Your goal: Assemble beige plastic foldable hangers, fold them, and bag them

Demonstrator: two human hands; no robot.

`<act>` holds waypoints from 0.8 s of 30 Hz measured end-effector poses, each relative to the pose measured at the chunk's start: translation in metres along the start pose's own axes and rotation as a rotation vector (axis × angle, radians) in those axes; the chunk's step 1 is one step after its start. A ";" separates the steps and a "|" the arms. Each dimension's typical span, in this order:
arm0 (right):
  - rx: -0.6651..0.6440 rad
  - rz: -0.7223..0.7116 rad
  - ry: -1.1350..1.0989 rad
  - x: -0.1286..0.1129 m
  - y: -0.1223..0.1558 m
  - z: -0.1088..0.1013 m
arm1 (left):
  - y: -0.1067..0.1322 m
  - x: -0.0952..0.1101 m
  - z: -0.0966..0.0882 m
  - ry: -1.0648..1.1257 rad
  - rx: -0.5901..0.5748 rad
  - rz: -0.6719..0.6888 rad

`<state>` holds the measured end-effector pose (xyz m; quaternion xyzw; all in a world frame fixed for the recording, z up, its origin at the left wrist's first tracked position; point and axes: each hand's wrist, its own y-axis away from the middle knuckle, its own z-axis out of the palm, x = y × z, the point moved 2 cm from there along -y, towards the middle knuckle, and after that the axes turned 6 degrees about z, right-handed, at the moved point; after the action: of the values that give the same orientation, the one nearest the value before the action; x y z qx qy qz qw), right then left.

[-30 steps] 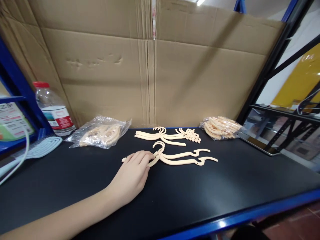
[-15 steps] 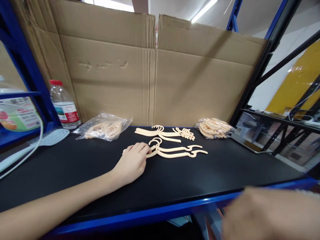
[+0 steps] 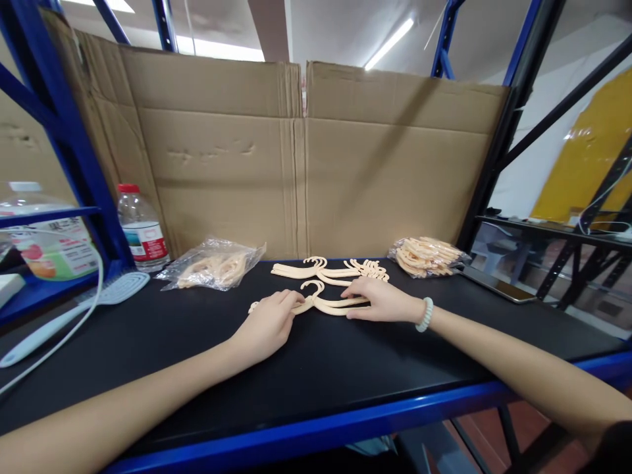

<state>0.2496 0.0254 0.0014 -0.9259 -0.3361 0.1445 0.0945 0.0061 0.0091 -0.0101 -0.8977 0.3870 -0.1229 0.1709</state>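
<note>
Two cream plastic clothes hangers [image 3: 328, 307] lie close together on the black table, their hooks pointing away from me. My left hand [image 3: 269, 322] is closed over their left arms, with the fingers bent around them. On the other side, my right hand [image 3: 382, 299], with a pale coiled band at the wrist, has its thumb and fingers around the right arms and hides their ends. Just behind lie more folded cream hangers [image 3: 291, 271], with a fan of small curved cream pieces [image 3: 369, 268] at their right end.
A clear bag of cream pieces [image 3: 217, 268] lies at back left, another bag [image 3: 427, 255] at back right beside a phone-like slab [image 3: 498, 284]. A bottle [image 3: 142, 230], a pale blue hairbrush [image 3: 106, 295] and a white cable are at left. Cardboard [image 3: 222, 164] walls the back.
My right hand has come from the lower right, off the table's front edge, onto the hangers' right arms. My left hand stays on the left arms. The view has tilted up slightly.
</note>
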 end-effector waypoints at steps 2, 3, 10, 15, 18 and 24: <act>0.002 0.002 -0.003 -0.001 0.002 0.002 | 0.000 0.000 0.001 0.027 0.014 0.010; 0.010 -0.005 -0.009 -0.001 0.002 0.002 | 0.000 0.000 0.001 0.046 0.021 0.017; 0.079 0.016 -0.093 0.018 -0.003 -0.008 | -0.001 -0.005 0.005 0.141 0.027 0.014; 0.237 0.241 -0.014 0.074 -0.008 -0.032 | -0.008 -0.020 0.001 0.141 0.057 -0.006; 0.209 0.272 0.033 0.102 -0.012 -0.037 | -0.017 -0.036 -0.005 0.115 0.067 -0.003; 0.097 0.214 0.097 0.117 -0.025 -0.024 | -0.047 -0.075 0.001 -0.036 -0.060 -0.054</act>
<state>0.3291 0.1183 0.0071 -0.9568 -0.2228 0.1246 0.1393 -0.0130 0.0944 0.0013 -0.9146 0.3631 -0.0995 0.1475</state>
